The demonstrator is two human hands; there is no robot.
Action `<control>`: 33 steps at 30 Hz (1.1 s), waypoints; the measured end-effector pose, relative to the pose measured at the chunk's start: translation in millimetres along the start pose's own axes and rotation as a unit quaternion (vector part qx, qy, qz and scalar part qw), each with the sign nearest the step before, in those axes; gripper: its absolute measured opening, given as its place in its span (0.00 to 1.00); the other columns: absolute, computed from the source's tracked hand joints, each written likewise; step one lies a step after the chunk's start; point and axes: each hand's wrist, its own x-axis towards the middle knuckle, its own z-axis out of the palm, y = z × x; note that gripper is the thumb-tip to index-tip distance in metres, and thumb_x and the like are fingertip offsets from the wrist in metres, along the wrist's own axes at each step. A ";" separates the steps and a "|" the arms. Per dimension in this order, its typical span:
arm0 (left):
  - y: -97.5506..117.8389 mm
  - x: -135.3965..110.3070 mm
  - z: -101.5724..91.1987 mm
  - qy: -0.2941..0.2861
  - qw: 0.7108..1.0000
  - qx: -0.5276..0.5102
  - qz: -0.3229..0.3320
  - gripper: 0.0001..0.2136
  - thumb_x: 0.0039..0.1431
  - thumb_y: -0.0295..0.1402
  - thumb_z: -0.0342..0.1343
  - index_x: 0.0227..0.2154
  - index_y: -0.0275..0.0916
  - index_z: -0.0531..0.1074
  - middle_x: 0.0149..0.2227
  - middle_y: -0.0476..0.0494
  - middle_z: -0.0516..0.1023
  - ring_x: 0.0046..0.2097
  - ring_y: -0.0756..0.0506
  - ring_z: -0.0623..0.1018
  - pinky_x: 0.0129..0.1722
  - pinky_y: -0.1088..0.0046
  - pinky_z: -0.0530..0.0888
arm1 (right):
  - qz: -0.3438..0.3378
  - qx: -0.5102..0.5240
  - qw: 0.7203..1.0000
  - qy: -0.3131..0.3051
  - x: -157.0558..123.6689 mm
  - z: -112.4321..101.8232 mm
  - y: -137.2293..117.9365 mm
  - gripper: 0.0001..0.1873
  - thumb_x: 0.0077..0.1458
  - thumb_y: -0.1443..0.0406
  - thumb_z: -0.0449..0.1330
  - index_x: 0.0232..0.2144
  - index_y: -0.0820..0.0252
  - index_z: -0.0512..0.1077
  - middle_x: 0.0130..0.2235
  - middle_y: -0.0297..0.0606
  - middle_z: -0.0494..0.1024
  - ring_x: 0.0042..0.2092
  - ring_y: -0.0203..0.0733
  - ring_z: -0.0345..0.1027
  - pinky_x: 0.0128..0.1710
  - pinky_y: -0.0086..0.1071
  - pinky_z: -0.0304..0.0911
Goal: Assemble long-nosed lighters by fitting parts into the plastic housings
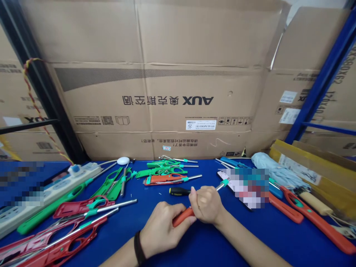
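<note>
My left hand point(162, 228) is closed around the orange handle of a long lighter point(182, 218), low in the middle of the blue table. My right hand point(206, 204) grips the same lighter further up, fingers wrapped round its body. The lighter's teal collar and metal tube point(224, 183) stick out to the upper right past my right hand. A black-handled screwdriver point(179, 191) lies on the table just behind my hands.
Red and green lighters point(83, 215) lie in a heap at the left beside a white power strip point(50, 189). More green and orange ones point(167, 172) lie at the back. Red lighters point(311, 218) and a pale cloth point(275, 168) are at the right. Cardboard boxes point(167, 92) wall the rear.
</note>
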 end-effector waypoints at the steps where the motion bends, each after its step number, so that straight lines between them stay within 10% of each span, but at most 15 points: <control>1: -0.2 -0.2 0.3 0.009 1.000 0.007 0.009 0.18 0.61 0.40 0.49 0.18 0.38 0.60 0.14 0.55 0.54 0.17 0.54 0.52 0.17 0.77 0.51 | -0.002 0.004 1.000 0.000 2.4 -1.9 0.0 0.28 0.59 0.74 0.46 0.08 0.61 0.64 0.10 0.33 0.67 0.11 0.31 0.54 0.18 0.32 0.46; 7: -8.4 -0.9 -1.6 0.130 0.984 0.068 0.099 0.11 0.63 0.37 0.50 0.28 0.37 0.69 0.17 0.53 0.67 0.16 0.51 0.65 0.18 0.76 0.56 | 0.056 0.081 0.994 0.057 18.7 -37.8 21.2 0.17 0.61 0.67 0.49 0.23 0.61 0.71 0.26 0.39 0.76 0.30 0.40 0.69 0.33 0.33 0.58; 10: -14.1 0.0 -2.2 0.187 0.968 0.102 0.133 0.09 0.62 0.36 0.52 0.30 0.37 0.69 0.17 0.53 0.68 0.16 0.51 0.66 0.18 0.76 0.57 | 0.356 0.250 0.871 0.230 17.1 -46.3 40.8 0.21 0.60 0.57 0.52 0.16 0.57 0.62 0.23 0.31 0.67 0.28 0.36 0.62 0.35 0.32 0.58; 12: -16.9 0.9 -1.7 0.219 0.960 0.111 0.136 0.07 0.61 0.36 0.53 0.31 0.37 0.69 0.17 0.53 0.69 0.17 0.51 0.67 0.18 0.77 0.58 | 0.429 0.287 0.823 0.236 14.1 -42.5 50.9 0.21 0.59 0.54 0.53 0.18 0.56 0.60 0.20 0.27 0.61 0.24 0.34 0.56 0.28 0.30 0.56; 22: -16.5 1.5 -2.8 0.190 0.980 -0.016 0.051 0.06 0.60 0.34 0.53 0.30 0.38 0.71 0.16 0.57 0.62 0.16 0.55 0.61 0.17 0.81 0.57 | 0.502 0.560 0.648 0.121 21.5 -34.7 56.3 0.19 0.46 0.52 0.66 0.38 0.55 0.74 0.38 0.37 0.80 0.44 0.44 0.73 0.45 0.37 0.66; 33: -18.1 4.2 5.9 0.129 0.984 -0.116 -0.049 0.13 0.61 0.39 0.49 0.27 0.36 0.69 0.17 0.56 0.58 0.18 0.55 0.57 0.19 0.80 0.54 | 0.548 0.544 0.636 -0.002 11.8 -28.7 44.0 0.14 0.41 0.55 0.69 0.27 0.59 0.76 0.30 0.36 0.81 0.39 0.45 0.75 0.49 0.38 0.62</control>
